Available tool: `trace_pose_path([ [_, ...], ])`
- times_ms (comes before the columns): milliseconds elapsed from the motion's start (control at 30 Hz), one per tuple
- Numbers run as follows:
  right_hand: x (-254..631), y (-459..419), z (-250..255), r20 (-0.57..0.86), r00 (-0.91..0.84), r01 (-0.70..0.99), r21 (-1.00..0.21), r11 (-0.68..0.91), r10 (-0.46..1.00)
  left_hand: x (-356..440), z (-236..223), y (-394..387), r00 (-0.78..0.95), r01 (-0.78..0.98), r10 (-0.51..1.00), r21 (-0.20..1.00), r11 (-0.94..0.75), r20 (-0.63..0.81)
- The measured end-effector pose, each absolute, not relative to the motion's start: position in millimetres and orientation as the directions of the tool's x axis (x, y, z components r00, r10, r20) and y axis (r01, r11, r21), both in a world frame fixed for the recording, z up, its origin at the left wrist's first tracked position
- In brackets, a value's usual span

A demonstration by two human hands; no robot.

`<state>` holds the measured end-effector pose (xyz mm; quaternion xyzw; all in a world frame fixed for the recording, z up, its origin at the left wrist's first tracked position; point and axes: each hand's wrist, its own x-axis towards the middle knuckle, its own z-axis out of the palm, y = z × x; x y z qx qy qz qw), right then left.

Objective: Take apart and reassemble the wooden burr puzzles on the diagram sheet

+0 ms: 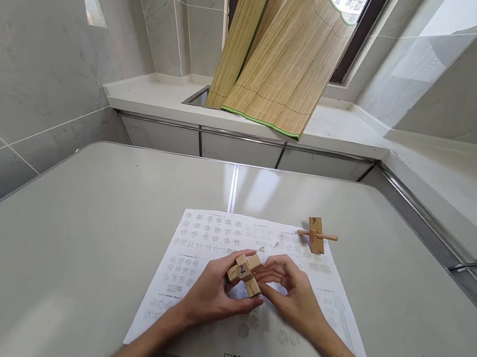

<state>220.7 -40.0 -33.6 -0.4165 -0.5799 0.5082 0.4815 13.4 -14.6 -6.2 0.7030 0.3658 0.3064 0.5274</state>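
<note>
A wooden interlocking block puzzle (244, 271), with a dark "2" on its middle piece and other marks on the side pieces, is held over the printed sheet. My left hand (218, 290) wraps round it from the left, thumb along the near side and fingers on the far side. Close against its right side is my right hand (291, 289), with curved fingers and a gap between thumb and fingers. Whether its fingertips touch the puzzle I cannot tell. Beneath both hands lies a white instruction sheet (194, 310) with small puzzle drawings, its heading upside down from here.
At the sheet's far right corner rests a loose wooden piece (316, 235) marked "3", with a rod across it. The pale tabletop (53, 233) meets a tiled wall on the left. Behind it, a bamboo mat (288, 60) leans at the window over a white ledge (152, 95).
</note>
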Motion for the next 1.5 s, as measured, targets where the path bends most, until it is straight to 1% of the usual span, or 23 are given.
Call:
trace_pose_path([
  [133, 218.3, -41.8, -33.0, 0.110, -0.214, -0.053, -0.994, 0.100, 0.971, 12.7, -1.6, -13.5, 0.507, 0.256, 0.850, 0.917, -0.306, 0.143],
  [300, 220.9, -40.1, -25.8, 0.076, -0.295, -0.042, -0.997, 0.066, 0.952, 12.9, -0.7, -13.6, 0.492, 0.289, 0.857, 0.901, -0.323, 0.149],
  [567, 225.1, -36.7, -25.4, 0.052, -0.340, 0.005, -0.998, 0.057, 0.939, 14.0, -8.1, -17.6, 0.534, 0.279, 0.808, 0.849, -0.448, 0.251],
  [667, 226.8, -35.9, -23.2, 0.058, -0.375, 0.085, -0.992, 0.097, 0.925, 12.7, -10.5, -19.2, 0.547, 0.306, 0.795, 0.821, -0.482, 0.263],
  [800, 227.0, -34.1, -22.1, 0.122, -0.407, 0.197, -0.956, 0.218, 0.905, 10.9, -13.3, -20.5, 0.572, 0.352, 0.773, 0.769, -0.534, 0.274],
  [900, 227.3, -32.7, -22.6, 0.148, -0.396, 0.227, -0.941, 0.252, 0.906, 11.1, -14.2, -21.2, 0.589, 0.369, 0.759, 0.744, -0.558, 0.277],
  [1000, 228.5, -32.5, -22.3, 0.154, -0.384, 0.226, -0.940, 0.254, 0.910, 12.2, -14.4, -21.9, 0.598, 0.367, 0.751, 0.737, -0.568, 0.280],
  [1067, 229.4, -33.3, -22.0, 0.110, -0.410, 0.200, -0.958, 0.207, 0.905, 12.7, -14.4, -22.5, 0.606, 0.361, 0.741, 0.730, -0.580, 0.289],
  [1200, 231.3, -36.9, -22.8, -0.028, -0.523, 0.142, -0.988, 0.054, 0.852, 12.3, -14.3, -23.7, 0.640, 0.327, 0.707, 0.725, -0.606, 0.302],
  [1333, 233.1, -38.6, -23.1, -0.061, -0.555, 0.108, -0.994, -0.001, 0.830, 12.2, -14.9, -23.6, 0.657, 0.288, 0.691, 0.748, -0.598, 0.300],
  [1433, 233.9, -36.5, -20.5, -0.071, -0.549, 0.038, -0.998, -0.060, 0.833, 12.4, -15.8, -22.3, 0.624, 0.274, 0.729, 0.794, -0.542, 0.282],
  [1500, 234.1, -33.8, -19.0, -0.097, -0.519, -0.043, -0.989, -0.139, 0.849, 12.5, -15.9, -21.0, 0.584, 0.275, 0.779, 0.848, -0.453, 0.227],
])
